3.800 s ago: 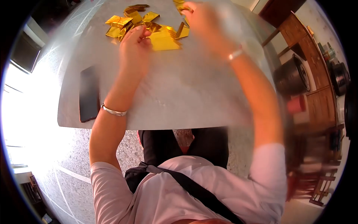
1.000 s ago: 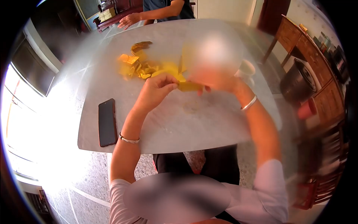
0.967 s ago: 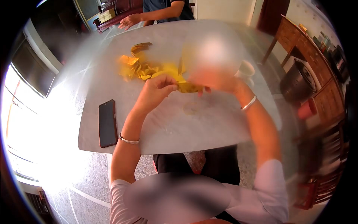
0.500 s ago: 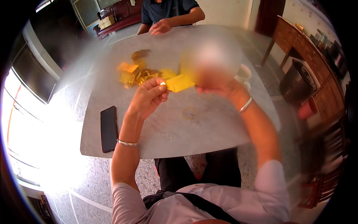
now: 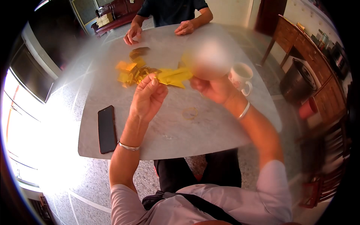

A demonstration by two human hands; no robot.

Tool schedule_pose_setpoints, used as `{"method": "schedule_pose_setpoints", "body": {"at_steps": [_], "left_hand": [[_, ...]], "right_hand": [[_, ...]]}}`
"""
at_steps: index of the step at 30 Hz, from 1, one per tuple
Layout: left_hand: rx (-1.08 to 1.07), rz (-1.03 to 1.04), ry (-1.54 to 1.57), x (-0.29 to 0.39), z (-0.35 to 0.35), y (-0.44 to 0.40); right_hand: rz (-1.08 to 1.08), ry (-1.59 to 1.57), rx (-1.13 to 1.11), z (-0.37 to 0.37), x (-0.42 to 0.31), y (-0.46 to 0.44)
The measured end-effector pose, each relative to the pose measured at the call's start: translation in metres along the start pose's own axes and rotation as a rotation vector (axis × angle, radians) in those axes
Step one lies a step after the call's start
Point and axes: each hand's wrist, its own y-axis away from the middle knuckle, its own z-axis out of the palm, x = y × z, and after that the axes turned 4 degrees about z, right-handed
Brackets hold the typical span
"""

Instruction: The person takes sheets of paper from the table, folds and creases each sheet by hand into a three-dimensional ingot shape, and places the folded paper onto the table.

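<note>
A piece of gold paper (image 5: 173, 78) is pinched by its left end in my left hand (image 5: 150, 96), thumb against forefinger. At the paper's right end is my right hand (image 5: 213, 88), its fingers curled together; a pale blur hides part of them, and what they hold cannot be made out. Behind my left hand lies a loose pile of folded gold pieces (image 5: 129, 71) on the grey table (image 5: 176, 131). A darker folded piece (image 5: 139, 52) lies beyond the pile.
A phone (image 5: 107, 129) lies at the table's left edge. The white mug (image 5: 240, 75) stands right of my right hand, and a thin yellowish ring (image 5: 190, 113) lies mid-table. Across the table sits another person (image 5: 170, 13), both hands at its far edge.
The gold paper has shifted slightly left and up between my hands. My right hand has moved left, showing more of the mug. The other person's hands have come apart onto the table edge.
</note>
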Motion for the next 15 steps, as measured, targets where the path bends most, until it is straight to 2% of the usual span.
{"method": "schedule_pose_setpoints", "body": {"at_steps": [5, 8, 9, 15], "left_hand": [[-0.028, -0.009, 0.003, -0.005, -0.007, -0.002], [0.054, -0.007, -0.036, -0.005, 0.002, -0.002], [-0.058, -0.023, 0.070, -0.005, -0.005, -0.004], [0.047, -0.036, 0.008, -0.006, -0.002, -0.002]], "right_hand": [[-0.022, -0.041, 0.032, 0.010, 0.007, -0.001], [-0.034, -0.017, 0.072, 0.009, 0.009, -0.001], [-0.029, -0.012, 0.074, 0.010, 0.007, -0.001], [-0.073, 0.036, 0.060, 0.001, 0.014, -0.004]]}}
